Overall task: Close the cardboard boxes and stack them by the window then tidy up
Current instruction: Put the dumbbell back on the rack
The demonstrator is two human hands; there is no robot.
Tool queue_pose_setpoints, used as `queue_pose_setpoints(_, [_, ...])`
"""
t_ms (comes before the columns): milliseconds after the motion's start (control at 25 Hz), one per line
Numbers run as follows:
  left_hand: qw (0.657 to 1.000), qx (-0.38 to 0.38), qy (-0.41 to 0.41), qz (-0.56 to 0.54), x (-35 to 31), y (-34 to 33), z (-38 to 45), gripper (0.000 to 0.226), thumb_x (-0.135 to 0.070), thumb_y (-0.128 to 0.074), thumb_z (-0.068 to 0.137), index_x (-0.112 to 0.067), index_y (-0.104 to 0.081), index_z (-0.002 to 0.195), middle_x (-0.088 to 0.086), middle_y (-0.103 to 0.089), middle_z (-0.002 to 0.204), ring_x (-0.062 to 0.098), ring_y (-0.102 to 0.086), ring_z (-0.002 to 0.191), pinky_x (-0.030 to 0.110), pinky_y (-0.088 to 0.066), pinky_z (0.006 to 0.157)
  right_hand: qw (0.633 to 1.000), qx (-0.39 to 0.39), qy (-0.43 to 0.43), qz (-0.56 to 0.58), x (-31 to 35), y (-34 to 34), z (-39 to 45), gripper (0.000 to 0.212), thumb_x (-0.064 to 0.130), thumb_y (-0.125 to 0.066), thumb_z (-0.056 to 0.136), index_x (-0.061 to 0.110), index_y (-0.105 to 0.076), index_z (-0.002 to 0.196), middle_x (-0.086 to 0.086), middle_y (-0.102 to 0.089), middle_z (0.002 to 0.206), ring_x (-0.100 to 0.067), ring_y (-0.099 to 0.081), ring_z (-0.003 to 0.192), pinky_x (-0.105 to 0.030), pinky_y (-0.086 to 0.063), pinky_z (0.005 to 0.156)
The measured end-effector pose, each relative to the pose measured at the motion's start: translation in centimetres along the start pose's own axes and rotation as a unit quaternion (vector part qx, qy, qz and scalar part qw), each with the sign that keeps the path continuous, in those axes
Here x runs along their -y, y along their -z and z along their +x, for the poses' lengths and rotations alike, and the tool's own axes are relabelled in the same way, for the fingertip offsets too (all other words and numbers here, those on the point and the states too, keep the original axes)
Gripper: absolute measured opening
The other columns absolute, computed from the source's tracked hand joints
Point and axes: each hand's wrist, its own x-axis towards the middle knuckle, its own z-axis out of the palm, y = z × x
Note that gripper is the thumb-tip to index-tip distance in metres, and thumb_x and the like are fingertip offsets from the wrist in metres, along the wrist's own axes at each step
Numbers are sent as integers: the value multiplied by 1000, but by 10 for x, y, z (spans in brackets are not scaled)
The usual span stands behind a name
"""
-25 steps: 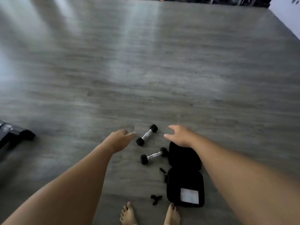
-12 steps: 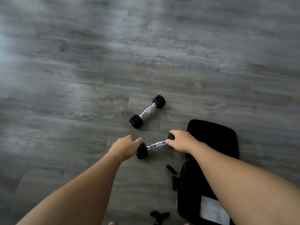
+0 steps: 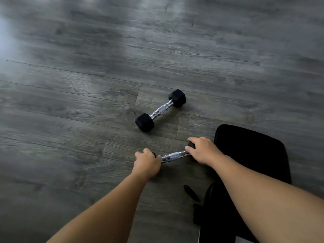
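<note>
Floor: grey wood-look planks, bearing everything listed.
Left hand: near centre, grip curled over the left head of the near dumbbell, which it hides almost wholly.
Near dumbbell: lies on the floor between the two hands; only the knurled chrome bar and a sliver of each black head show.
Far dumbbell: beyond the near one and apart from it, untouched, slanting from near-left to far-right; hex heads black, bar chrome.
Right hand: grip curled over the right head of the near dumbbell, just beside the case lid.
Small black piece: loose on the floor, near the left edge of the case; kind unclear.
Black case: open at right, lid lying flat, lower half partly hidden by the right forearm.
Cardboard boxes: none in view; the step in hand looks like tidying.
Risk, slip: both grips sit on the heads, not the bar; a smooth head could slide out on lifting and strike the floor or a foot.
Risk, snag: the right arm crosses the case and could drag the lid.
Risk, roll: a knock could shift the far dumbbell.
</note>
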Motion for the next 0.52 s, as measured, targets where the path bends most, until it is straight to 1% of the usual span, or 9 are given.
queue_pose_setpoints(120, [999,-18,-11,-31,6,1,6,43,-42,-55,94,-6,-50,118,19,-42,127,33,-52,102,39,-45,94,1000,-29,7,4,-1,-7,-1,42,43,-53,98,22,-58,134,-18,-55,124,-36,-55,118,-37,-45,96])
queue_pose_setpoints(200, [999,-24,-27,-41,9,5,9,38,-39,-60,91,-7,-55,110,17,-47,122,26,-51,93,38,-51,87,999,-42,10,5,0,-11,-6,32,41,-52,98,19,-63,118,-17,-59,115,-36,-56,111,-35,-44,86])
queue_pose_setpoints(240, [998,-23,-33,-44,10,10,10,35,-38,-62,90,-8,-56,108,15,-48,121,26,-54,91,40,-56,81,999,-47,6,6,2,-11,-10,29,40,-52,97,18,-64,111,-16,-61,112,-35,-56,107,-34,-42,81])
queue_pose_setpoints(280, [998,-22,-37,-45,10,17,10,34,-37,-63,88,-9,-57,106,14,-48,119,27,-56,91,40,-59,69,998,-55,2,8,5,-11,-14,27,40,-52,97,18,-64,106,-16,-61,109,-34,-56,103,-33,-40,78])
queue_pose_setpoints(320, [998,-23,-43,-43,8,28,7,33,-37,-64,87,-9,-57,104,13,-49,117,29,-56,91,38,-59,56,998,-62,-2,14,10,-9,-20,26,41,-52,96,19,-64,104,-15,-61,107,-33,-55,100,-33,-39,76])
queue_pose_setpoints(360, [998,-24,-52,-38,6,41,3,32,-35,-64,86,-9,-58,103,13,-50,115,29,-57,92,36,-58,48,997,-70,-3,21,18,-5,-27,26,41,-52,97,19,-64,104,-15,-60,106,-32,-54,98,-33,-40,76])
queue_pose_setpoints(400, [997,-25,-62,-37,5,57,-4,30,-34,-65,86,-9,-58,101,13,-51,112,29,-57,92,37,-57,44,997,-75,0,28,29,3,-37,25,41,-51,97,20,-63,103,-14,-60,105,-31,-53,98,-34,-42,76])
queue_pose_setpoints(520, [995,-24,-76,-58,-3,129,-48,26,-31,-69,84,-9,-62,97,11,-56,105,28,-60,87,39,-57,41,995,-86,22,47,78,52,-77,21,41,-53,96,21,-60,94,-12,-59,102,-30,-53,102,-35,-43,77])
